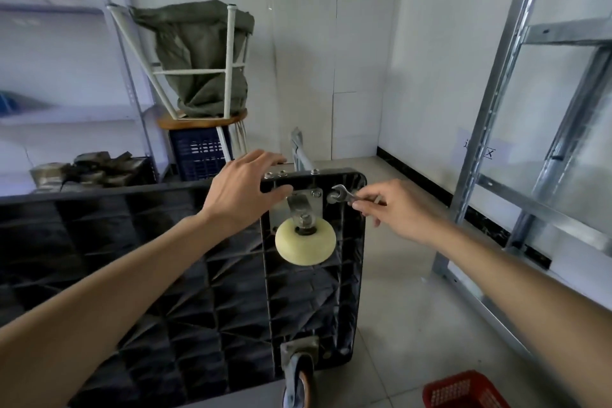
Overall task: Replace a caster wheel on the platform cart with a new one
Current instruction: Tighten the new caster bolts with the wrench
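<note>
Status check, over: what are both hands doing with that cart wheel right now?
Left hand flat on the upturned cart, by the caster plate. Right hand pinching wrench, jaw at a bolt. Cream caster wheel mounted. Nothing blocking.

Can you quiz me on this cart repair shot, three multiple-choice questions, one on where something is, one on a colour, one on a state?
1. Where is the wrench?
A. in the red basket
B. pinched in the right hand, its open end by the caster plate
C. on the shelf

2. What colour is the wheel nearest the hands?
A. pale yellow
B. red
C. blue

3. How does the platform cart lie?
A. on its wheels
B. folded flat against the wall
C. tipped, its ribbed underside showing

Answers: 1 B, the right hand pinches its handle. 2 A, the caster wheel is pale yellow. 3 C, the black platform cart shows its ribs, and the left hand rests on its edge.
</note>
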